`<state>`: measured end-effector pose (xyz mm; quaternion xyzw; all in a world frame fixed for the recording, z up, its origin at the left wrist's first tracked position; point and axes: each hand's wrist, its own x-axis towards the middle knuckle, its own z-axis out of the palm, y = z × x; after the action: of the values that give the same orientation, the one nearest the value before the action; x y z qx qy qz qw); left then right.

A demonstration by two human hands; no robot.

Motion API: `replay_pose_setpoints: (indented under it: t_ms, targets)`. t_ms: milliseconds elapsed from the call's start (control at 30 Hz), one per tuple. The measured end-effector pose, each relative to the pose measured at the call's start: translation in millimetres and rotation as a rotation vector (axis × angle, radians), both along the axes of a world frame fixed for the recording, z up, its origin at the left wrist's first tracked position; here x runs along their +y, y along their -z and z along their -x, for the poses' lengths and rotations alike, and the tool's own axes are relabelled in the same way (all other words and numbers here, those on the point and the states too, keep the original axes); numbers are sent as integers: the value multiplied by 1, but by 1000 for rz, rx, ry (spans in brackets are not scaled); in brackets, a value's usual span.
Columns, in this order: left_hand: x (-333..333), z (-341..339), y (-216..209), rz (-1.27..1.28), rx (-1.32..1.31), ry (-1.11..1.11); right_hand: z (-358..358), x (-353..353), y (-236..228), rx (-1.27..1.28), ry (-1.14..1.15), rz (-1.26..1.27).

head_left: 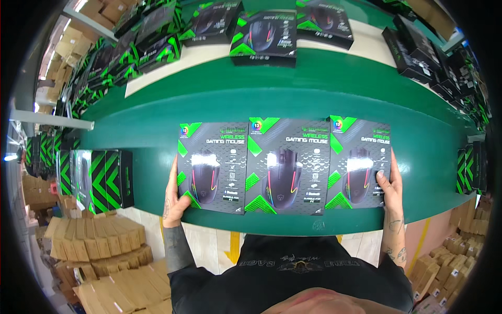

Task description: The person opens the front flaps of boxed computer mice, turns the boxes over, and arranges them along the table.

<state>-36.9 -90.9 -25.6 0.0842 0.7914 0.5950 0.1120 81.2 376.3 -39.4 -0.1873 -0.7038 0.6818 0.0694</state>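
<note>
Three flat black-and-green boxes, each picturing a computer mouse, lie side by side on the green belt (219, 104). My left hand (175, 196) grips the outer left edge of the left box (212, 165). The middle box (286, 165) sits pressed between its neighbours. My right hand (389, 183) clasps the outer right edge of the right box (361, 162), fingers lying over its face. Both hands squeeze the row together from its two ends near the belt's front edge.
More boxes of the same kind lie across the far side (264, 36) and along the right rim (423, 52). A stack of them stands upright at the left (97, 178). Brown cardboard cartons (99, 246) pile up on the floor at lower left and lower right.
</note>
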Motion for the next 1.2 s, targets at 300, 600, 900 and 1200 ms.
replay_pose_setpoints:
  t_ms: [300,600,900,1200]
  targets:
    - [-13,70,-22,-327,438,-149,69,-10,-52,585,95,72]
    - [12,169,-104,-126,1002,-493,220,13,-82,734,298,-47]
    - [-14,166,9,455,697,47,-23,84,10,-266,402,-1109]
    - [130,124,17,661,763,693,-136,194,7,-397,777,-1075]
